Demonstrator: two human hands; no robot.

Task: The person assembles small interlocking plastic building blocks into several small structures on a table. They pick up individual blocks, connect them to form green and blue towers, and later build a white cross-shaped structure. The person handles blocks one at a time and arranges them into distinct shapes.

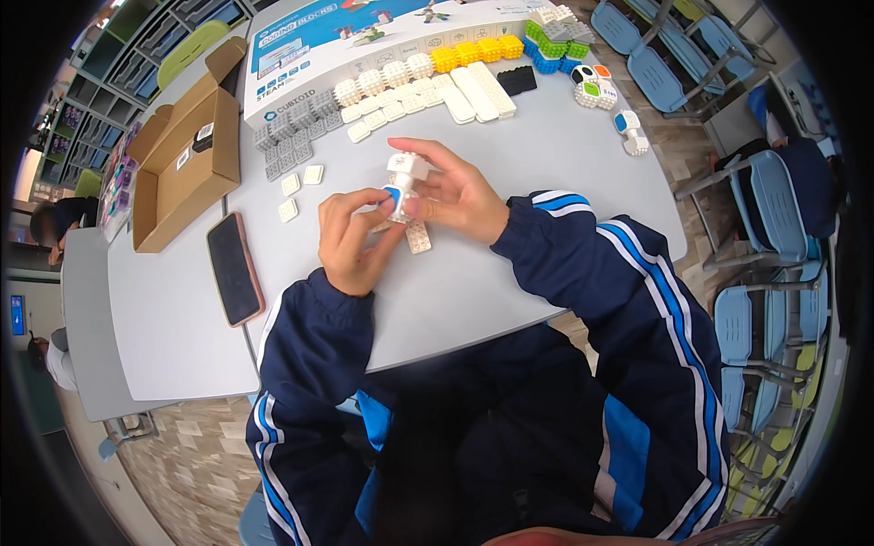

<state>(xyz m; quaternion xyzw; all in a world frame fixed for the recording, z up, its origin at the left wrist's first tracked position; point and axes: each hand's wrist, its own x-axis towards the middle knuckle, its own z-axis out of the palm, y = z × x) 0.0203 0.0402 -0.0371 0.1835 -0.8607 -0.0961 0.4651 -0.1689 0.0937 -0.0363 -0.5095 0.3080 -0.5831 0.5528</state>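
Note:
Both hands meet over the table around a white building-block piece (406, 167) that has a blue square patch on its lower part. My left hand (346, 241) pinches the piece near the blue patch with thumb and fingertips. My right hand (464, 196) grips it from the other side, thumb low and forefinger stretched along the top. Just under the hands, a flat white studded plate (419, 238) shows, partly covered by them; whether it is joined to the held piece I cannot tell. Three small white tiles (290, 185) lie left of my hands.
A large block-set box (309, 68) lies across the back, with rows of grey cubes (293, 120), yellow blocks (478, 53) and long white plates (474, 95) before it. An open cardboard box (187, 173) and a phone (234, 269) lie left. White modules (594, 88) stand far right.

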